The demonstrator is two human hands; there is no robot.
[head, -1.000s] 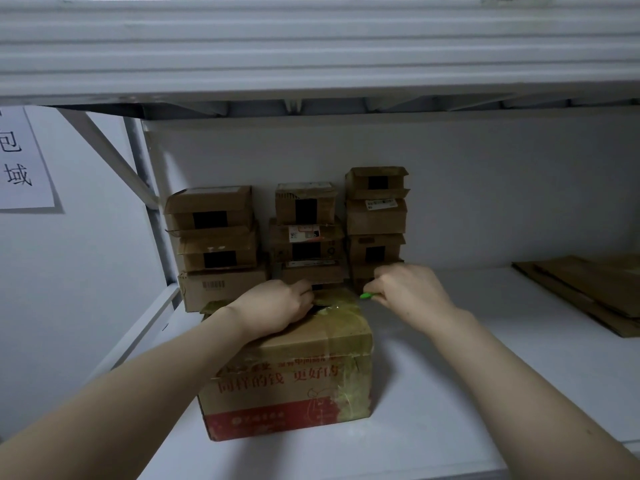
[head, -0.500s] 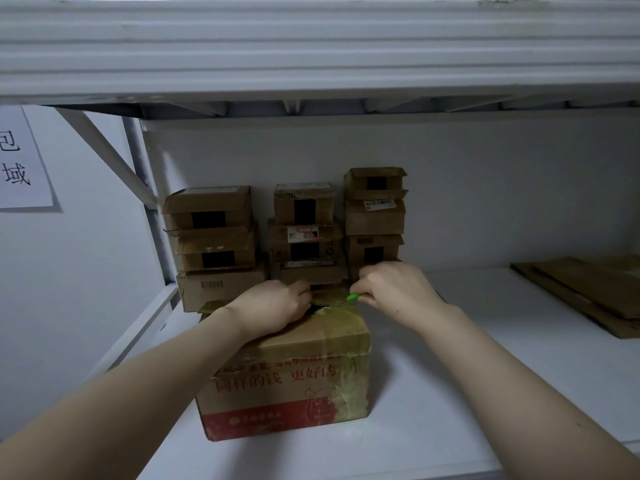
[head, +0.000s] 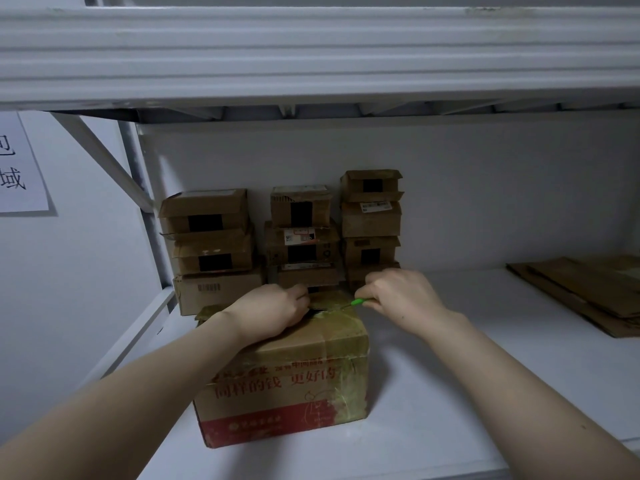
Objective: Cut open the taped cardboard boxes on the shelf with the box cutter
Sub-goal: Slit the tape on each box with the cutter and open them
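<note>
Cardboard box (head: 284,393), the nearest of the taped boxes, stands on the white shelf (head: 467,393), left of centre and close to the near edge. Its front face is printed with red characters above a red band. The top and the right corner are wrapped in yellowish tape. The flaps are down, so the contents cannot be seen.

Left hand (head: 266,311) lies on the far left part of the box top, knuckles up. Its fingers bend down onto the tape beside a short dark slit (head: 317,310). The fingertips are hidden, so whether they grip a flap edge cannot be told.

Right hand (head: 398,296) sits just beyond the far right corner of the box, fingers curled tightly round the box cutter (head: 360,302). Only a green stub of the cutter shows. It points left, with its tip on the taped top at the far edge, near the slit. Both forearms are bare and enter from the near corners.

Farther back, against the rear wall, stand three stacks of small cardboard boxes:
- left stack (head: 211,251), three boxes
- middle stack (head: 301,237), its base hidden behind the near box
- right stack (head: 370,220), the tallest

Several of these boxes carry a dark strip on the front and some have white labels. All are closed, so their contents cannot be seen.

Flattened cardboard (head: 588,292) lies on the shelf at the far right, well apart from the stacks. A paper sheet (head: 17,168) with black characters hangs on the left wall. A diagonal brace (head: 100,161) rises toward the upper shelf (head: 311,57) overhead.
</note>
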